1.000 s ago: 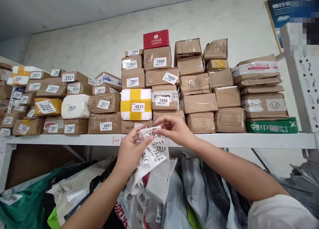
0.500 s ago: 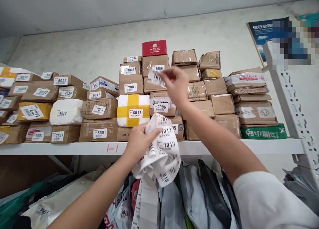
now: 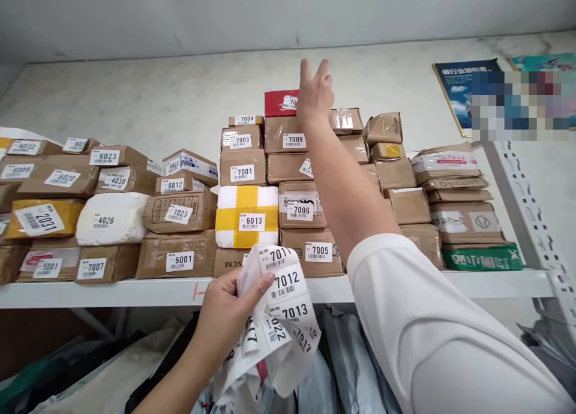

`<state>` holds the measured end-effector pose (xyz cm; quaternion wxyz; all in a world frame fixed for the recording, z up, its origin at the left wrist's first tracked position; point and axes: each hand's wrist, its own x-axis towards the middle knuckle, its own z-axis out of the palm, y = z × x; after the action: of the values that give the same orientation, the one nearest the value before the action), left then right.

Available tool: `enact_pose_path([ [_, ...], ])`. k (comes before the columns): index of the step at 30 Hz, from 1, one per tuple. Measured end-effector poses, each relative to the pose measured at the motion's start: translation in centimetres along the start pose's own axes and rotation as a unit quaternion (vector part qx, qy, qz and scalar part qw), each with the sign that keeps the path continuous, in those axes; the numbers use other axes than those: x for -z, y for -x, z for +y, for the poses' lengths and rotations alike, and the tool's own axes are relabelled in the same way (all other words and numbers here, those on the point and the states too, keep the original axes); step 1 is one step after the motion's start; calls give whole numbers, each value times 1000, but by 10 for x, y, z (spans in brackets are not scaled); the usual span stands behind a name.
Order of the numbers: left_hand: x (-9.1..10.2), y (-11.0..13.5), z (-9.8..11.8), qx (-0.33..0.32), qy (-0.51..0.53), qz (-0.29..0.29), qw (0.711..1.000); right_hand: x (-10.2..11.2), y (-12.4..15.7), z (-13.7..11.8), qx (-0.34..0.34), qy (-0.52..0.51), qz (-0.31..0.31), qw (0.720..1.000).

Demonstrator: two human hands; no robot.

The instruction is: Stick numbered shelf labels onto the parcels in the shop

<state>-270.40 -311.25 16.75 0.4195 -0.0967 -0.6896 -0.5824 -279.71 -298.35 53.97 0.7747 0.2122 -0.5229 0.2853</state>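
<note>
My left hand (image 3: 224,311) is closed round a crumpled strip of numbered white labels (image 3: 281,300) reading 7011, 7012, 7013, held just below the shelf edge. My right hand (image 3: 315,94) reaches up to the red box (image 3: 275,102) on top of the middle stack. Its fingers are spread and press a white label (image 3: 291,102) onto the box front. Under the red box sits the brown carton marked 7009 (image 3: 288,135). My white sleeve (image 3: 427,318) fills the lower right.
A white metal shelf (image 3: 135,291) carries stacks of brown parcels with number labels, a white and yellow taped parcel 6013 (image 3: 245,216) and a green packet (image 3: 482,257) at the right. Plastic mail bags (image 3: 342,372) lie below. A perforated upright (image 3: 526,216) stands at right.
My right hand took a label off the strip, carried it up past carton 7009 and now presses it on the red box. The left hand kept the strip; the view tilted upward.
</note>
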Motion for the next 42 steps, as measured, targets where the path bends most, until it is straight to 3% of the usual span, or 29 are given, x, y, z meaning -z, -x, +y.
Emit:
enact_pose_path([
  [2, 3, 4, 1, 5, 7, 3, 1000, 27, 16, -2, 35, -63, -16, 997],
  [4, 2, 6, 0, -2, 13, 4, 1000, 65, 51, 0, 90, -194, -125, 969],
  [5, 0, 6, -2, -11, 15, 3, 1000, 85, 76, 4, 117, -265, -206, 935],
  [8, -20, 5, -10, -45, 27, -12, 999, 143, 169, 27, 181, -395, -457, 776],
  [9, -31, 5, -13, -54, 28, -26, 998, 157, 200, 40, 159, -416, -476, 759],
  [11, -58, 5, -20, -73, 30, -62, 995, 179, 253, 68, 71, -429, -444, 784],
  [13, -89, 9, -27, -90, 44, -92, 991, 194, 290, 98, -33, -443, -397, 803],
  [15, -121, 16, -34, -97, 62, -109, 987, 207, 313, 125, -139, -463, -368, 794],
  [18, -164, 27, -42, -87, 66, -122, 987, 225, 333, 154, -280, -492, -343, 750],
  [20, -186, 31, -48, -83, 86, -132, 984, 236, 339, 167, -334, -502, -330, 726],
  [23, -208, 30, -54, -69, 138, -164, 974, 244, 339, 182, -368, -513, -344, 695],
  [26, -217, 25, -57, -53, 150, -205, 966, 246, 335, 195, -377, -530, -394, 649],
  [27, -217, 24, -57, -51, 137, -215, 966, 246, 333, 199, -372, -529, -400, 649],
  [31, -212, 25, -55, -86, -6, -195, 977, 248, 333, 212, -310, -493, -399, 708],
  [34, -211, 29, -54, -84, -58, -253, 962, 249, 337, 215, -295, -493, -433, 695],
  [36, -213, 33, -53, -61, -12, -288, 955, 248, 341, 214, -308, -505, -428, 684],
  [39, -221, 38, -50, -23, 119, -254, 960, 245, 346, 212, -318, -526, -388, 687],
  [42, -231, 42, -48, 27, 206, -243, 947, 242, 349, 212, -311, -518, -349, 716],
])
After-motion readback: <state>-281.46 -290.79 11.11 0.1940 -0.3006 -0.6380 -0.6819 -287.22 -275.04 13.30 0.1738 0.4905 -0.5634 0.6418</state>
